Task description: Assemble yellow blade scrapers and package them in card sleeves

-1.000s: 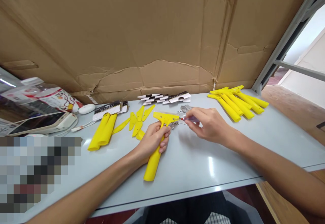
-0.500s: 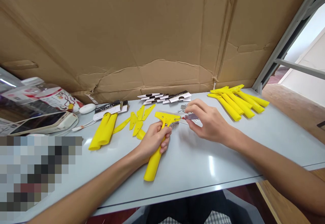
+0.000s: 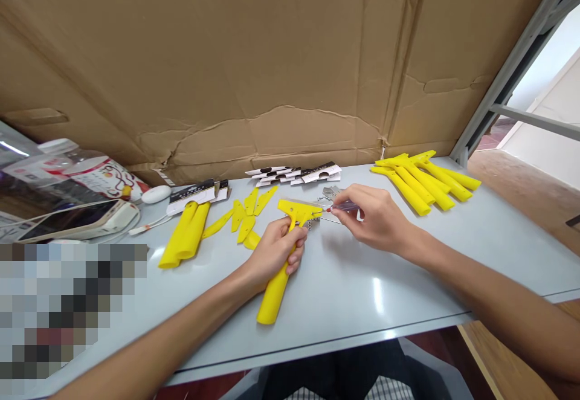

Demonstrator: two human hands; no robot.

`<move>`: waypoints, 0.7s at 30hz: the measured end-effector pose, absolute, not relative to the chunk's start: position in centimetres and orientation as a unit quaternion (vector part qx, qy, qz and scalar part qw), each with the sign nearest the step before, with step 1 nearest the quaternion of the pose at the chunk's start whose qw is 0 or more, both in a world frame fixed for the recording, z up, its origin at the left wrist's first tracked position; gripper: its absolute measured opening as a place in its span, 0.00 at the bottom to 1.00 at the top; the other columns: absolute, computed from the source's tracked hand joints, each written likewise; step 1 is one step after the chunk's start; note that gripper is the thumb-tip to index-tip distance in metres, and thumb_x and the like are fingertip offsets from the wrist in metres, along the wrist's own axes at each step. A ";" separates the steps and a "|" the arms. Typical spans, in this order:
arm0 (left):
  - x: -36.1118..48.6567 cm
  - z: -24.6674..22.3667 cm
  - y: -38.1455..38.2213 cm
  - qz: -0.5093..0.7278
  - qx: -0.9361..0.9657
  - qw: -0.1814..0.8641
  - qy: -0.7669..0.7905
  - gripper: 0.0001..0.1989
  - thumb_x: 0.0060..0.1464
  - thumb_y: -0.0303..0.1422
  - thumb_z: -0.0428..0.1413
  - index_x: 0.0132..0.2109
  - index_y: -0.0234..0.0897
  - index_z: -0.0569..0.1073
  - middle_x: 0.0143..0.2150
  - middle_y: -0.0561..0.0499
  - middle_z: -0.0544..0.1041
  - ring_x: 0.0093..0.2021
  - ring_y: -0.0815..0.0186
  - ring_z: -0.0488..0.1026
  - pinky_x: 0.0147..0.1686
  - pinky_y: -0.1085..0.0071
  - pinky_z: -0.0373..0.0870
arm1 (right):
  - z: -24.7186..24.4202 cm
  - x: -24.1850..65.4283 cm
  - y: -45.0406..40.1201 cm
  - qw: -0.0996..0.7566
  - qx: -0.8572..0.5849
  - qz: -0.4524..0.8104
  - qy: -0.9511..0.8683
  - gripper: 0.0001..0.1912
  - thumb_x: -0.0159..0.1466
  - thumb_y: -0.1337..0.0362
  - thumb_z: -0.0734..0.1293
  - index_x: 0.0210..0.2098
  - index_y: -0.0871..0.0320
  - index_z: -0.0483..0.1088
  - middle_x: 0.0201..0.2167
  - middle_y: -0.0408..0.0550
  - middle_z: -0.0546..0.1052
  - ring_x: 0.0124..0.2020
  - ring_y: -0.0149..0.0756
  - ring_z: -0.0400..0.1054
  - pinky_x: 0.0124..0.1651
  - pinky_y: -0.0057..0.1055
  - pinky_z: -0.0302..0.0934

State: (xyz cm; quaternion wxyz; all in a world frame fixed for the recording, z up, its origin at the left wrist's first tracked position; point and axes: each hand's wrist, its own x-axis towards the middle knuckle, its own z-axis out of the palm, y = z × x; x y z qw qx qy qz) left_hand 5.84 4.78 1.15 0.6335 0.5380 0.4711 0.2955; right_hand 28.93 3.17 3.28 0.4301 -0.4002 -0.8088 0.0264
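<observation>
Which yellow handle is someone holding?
The yellow plastic scraper handle in the left hand. The other handles lie bunched on the table, untouched.

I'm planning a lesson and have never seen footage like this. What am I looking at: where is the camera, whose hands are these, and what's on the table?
No machine is involved. These are one person's two bare hands, filmed by a camera worn on their head, looking forward and down. The left hand wraps around the handle of a yellow plastic scraper. The right hand pinches what looks like a small screwdriver, held at the scraper's head. On the pale grey table lie more yellow handles, flat yellow pieces, printed cards and small metal parts. A large cardboard sheet stands behind the table.
</observation>
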 end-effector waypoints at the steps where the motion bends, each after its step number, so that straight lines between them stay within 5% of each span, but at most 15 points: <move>1: 5.8 1.1 4.8 0.296 0.538 0.633 0.471 0.15 0.58 0.38 0.58 0.28 0.40 0.62 0.15 0.61 0.61 0.12 0.75 0.55 0.14 0.76 0.52 | 3.3 28.9 3.2 0.429 -0.403 0.030 -0.808 0.03 0.68 0.67 0.67 0.38 0.59 0.74 0.35 0.46 0.81 0.30 0.30 0.72 0.34 0.30 0.62; 9: 5.9 1.3 4.8 0.306 0.534 0.627 0.478 0.15 0.56 0.37 0.59 0.28 0.40 0.62 0.15 0.61 0.61 0.12 0.75 0.55 0.13 0.76 0.52 | 3.0 28.7 3.2 0.423 -0.415 0.044 -0.804 0.04 0.69 0.65 0.67 0.37 0.58 0.72 0.32 0.44 0.81 0.30 0.30 0.73 0.33 0.30 0.60; 15: 6.1 1.4 4.7 0.302 0.533 0.629 0.479 0.14 0.55 0.37 0.58 0.27 0.40 0.61 0.14 0.60 0.61 0.12 0.75 0.55 0.14 0.76 0.52 | 3.1 28.7 3.0 0.418 -0.394 0.031 -0.818 0.07 0.67 0.69 0.66 0.45 0.56 0.71 0.46 0.51 0.78 0.38 0.34 0.74 0.34 0.30 0.64; 21: 6.1 1.4 4.8 0.301 0.534 0.626 0.482 0.14 0.56 0.36 0.57 0.27 0.40 0.61 0.15 0.60 0.61 0.12 0.74 0.55 0.14 0.76 0.52 | 2.8 28.7 3.2 0.424 -0.378 0.028 -0.823 0.05 0.68 0.71 0.65 0.40 0.57 0.73 0.37 0.47 0.76 0.34 0.32 0.71 0.35 0.30 0.64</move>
